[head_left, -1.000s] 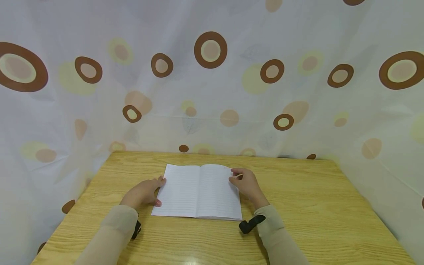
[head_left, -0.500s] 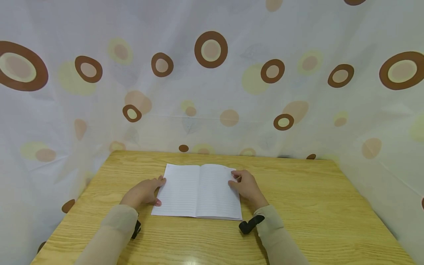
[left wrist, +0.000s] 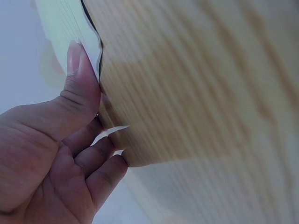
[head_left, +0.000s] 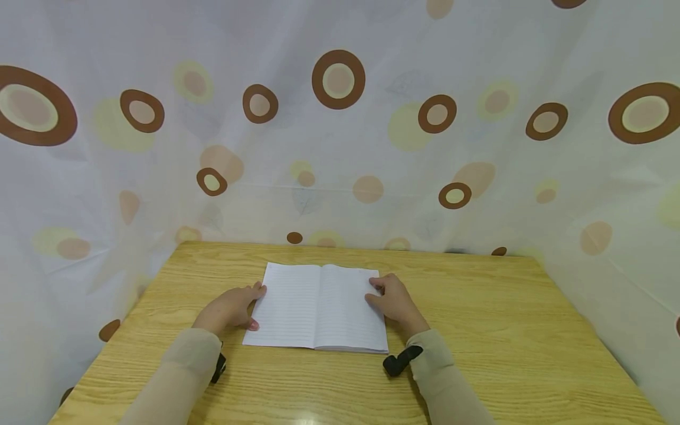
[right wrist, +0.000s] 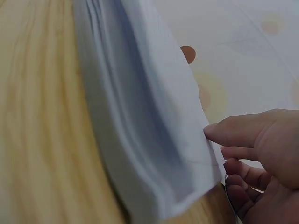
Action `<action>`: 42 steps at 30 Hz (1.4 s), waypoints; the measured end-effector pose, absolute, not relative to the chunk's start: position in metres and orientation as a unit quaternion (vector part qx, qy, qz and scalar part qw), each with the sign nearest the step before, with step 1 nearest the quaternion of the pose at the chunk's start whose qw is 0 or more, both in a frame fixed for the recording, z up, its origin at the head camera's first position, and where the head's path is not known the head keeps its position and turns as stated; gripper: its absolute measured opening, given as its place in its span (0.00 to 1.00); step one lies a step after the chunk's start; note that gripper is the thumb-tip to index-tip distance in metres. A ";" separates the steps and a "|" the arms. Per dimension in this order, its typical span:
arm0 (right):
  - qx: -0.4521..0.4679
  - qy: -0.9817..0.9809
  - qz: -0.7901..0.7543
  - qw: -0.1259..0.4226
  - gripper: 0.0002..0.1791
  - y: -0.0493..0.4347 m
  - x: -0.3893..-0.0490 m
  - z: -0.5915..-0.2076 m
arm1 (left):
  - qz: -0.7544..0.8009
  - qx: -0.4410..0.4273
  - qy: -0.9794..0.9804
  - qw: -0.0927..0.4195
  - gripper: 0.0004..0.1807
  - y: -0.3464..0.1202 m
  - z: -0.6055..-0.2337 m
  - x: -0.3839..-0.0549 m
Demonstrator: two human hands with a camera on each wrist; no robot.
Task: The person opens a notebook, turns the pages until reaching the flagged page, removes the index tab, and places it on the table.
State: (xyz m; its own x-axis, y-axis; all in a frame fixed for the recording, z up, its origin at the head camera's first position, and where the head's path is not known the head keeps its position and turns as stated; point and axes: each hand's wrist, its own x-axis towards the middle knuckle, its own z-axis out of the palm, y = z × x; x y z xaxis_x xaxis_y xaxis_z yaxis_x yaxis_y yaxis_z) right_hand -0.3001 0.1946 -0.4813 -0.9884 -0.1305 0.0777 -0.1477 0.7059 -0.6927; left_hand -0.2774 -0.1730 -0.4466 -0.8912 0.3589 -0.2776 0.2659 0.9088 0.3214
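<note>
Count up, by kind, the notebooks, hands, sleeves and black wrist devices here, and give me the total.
Notebooks: 1 (open notebook)
Hands: 2 (left hand, right hand)
Sleeves: 2 (left sleeve, right sleeve)
Black wrist devices: 2 (left device, right device)
Total: 7

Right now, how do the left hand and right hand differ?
The left hand is at the notebook's left edge, the right hand at its right edge. The left hand's thumb and fingers are spread wide; the right hand's are closer together. The left hand's thumb lies lower on the notebook than the right hand's. Both hands touch the open notebook.
</note>
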 end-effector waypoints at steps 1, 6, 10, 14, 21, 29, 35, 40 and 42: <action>0.076 -0.923 0.377 0.012 0.24 0.195 -0.300 -0.481 | 0.139 0.161 0.963 0.168 0.50 -0.173 -0.447 -0.277; 0.081 -0.922 0.379 0.014 0.22 0.195 -0.301 -0.483 | 0.139 0.157 0.963 0.167 0.49 -0.172 -0.447 -0.279; 0.085 -0.921 0.379 0.024 0.19 0.195 -0.300 -0.482 | 0.136 0.156 0.964 0.167 0.49 -0.173 -0.449 -0.280; 0.079 -0.921 0.379 0.032 0.15 0.194 -0.298 -0.481 | 0.135 0.155 0.964 0.170 0.49 -0.173 -0.450 -0.279; 0.064 -0.923 0.376 0.038 0.14 0.191 -0.299 -0.476 | 0.132 0.157 0.964 0.170 0.50 -0.172 -0.448 -0.279; 0.069 -0.911 0.404 0.042 0.18 0.195 -0.300 -0.473 | 0.133 0.151 0.964 0.176 0.50 -0.171 -0.449 -0.281; 0.056 -0.886 0.458 0.050 0.24 0.196 -0.302 -0.470 | 0.132 0.155 0.963 0.175 0.50 -0.171 -0.448 -0.278; 0.017 -0.872 0.487 0.040 0.25 0.194 -0.302 -0.466 | 0.137 0.154 0.963 0.175 0.49 -0.171 -0.446 -0.278; 0.004 -0.869 0.494 0.034 0.25 0.194 -0.302 -0.465 | 0.137 0.155 0.963 0.174 0.49 -0.171 -0.445 -0.277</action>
